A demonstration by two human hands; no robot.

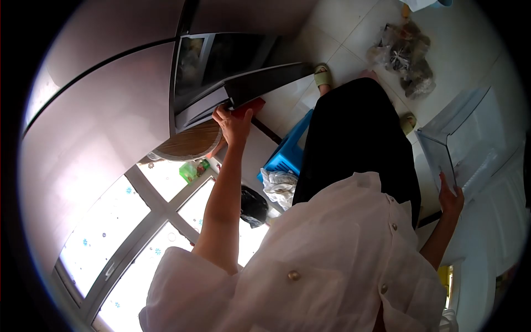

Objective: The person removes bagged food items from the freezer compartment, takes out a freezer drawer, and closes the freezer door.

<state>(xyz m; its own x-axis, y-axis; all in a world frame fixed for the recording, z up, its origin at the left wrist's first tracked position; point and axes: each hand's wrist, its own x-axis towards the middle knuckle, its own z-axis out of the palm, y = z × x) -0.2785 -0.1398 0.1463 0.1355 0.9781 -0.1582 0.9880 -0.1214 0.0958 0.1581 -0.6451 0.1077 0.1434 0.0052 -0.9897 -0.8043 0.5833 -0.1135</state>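
Note:
At the left, my left hand [233, 126] has its fingers curled over the edge of an open dark grey door or drawer front [265, 83]. That part juts out from a tall, glossy mauve cabinet or fridge [110, 99]. A red object [253, 107] shows just beyond my fingers. On the right, my right hand [452, 200] grips the near edge of a clear plastic drawer [437, 145], thumb pointing up along its side. The drawer's hollow shape stands out against a pale surface; part of its outline is hard to make out.
Several knotted plastic bags [406, 58] lie on the tiled floor [345, 36] ahead of my slippers [322, 74]. A blue plastic crate [290, 146] stands near my left leg, a white plastic bag [279, 187] beside it. A black bag [253, 207] and a bright window [119, 238] are at the left.

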